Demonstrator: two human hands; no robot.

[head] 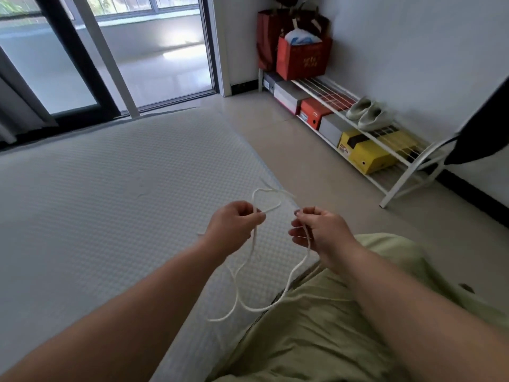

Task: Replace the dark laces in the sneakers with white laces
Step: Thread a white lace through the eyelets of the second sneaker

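Head view is showing both hands raised over the edge of a grey mattress (110,188), working a white lace (254,244). The left hand (234,224) is pinching it near a loop; the right hand (316,230) is holding another stretch in curled fingers, and the slack is hanging down toward the lap. Judging by this, the lace is being untangled before threading. No sneaker with dark laces is showing; only pale shoes (365,114) are sitting on the rack (396,186). Next comes finding a free end and fetching a sneaker.

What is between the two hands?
Only the grey mattress, seen through the gap in the head view. The white lace loops above and below the left hand and right hand.
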